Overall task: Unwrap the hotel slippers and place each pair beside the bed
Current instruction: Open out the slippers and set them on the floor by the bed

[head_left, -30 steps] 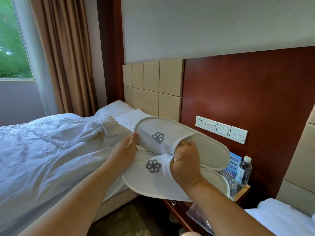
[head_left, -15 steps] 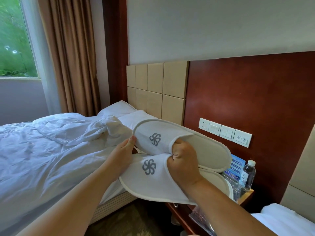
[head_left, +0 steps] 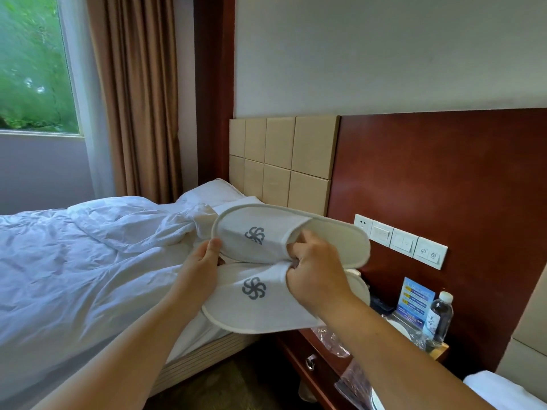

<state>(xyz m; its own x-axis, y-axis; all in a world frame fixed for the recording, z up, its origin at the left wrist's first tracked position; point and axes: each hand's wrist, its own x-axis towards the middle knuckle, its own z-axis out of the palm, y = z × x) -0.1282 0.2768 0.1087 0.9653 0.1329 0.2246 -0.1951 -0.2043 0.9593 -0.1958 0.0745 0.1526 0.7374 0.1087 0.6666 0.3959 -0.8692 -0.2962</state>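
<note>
Holding both slippers [head_left: 266, 261] in the air over the bed's [head_left: 74, 276] edge: right hand [head_left: 316, 276] fingers clenched on the vamps, left hand [head_left: 201, 270] pinching toe edge.

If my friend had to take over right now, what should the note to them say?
Left hand: grips the toe ends of the slippers.
Right hand: fingers tucked into the openings of both.
Upper slipper and lower slipper are held in the air above the edge of the bed, by the nightstand.
Done: this pair is unwrapped; clear plastic wrap lies on the nightstand.
Left: set the pair on the floor beside the bed. Whether another pair waits cannot be told.
</note>
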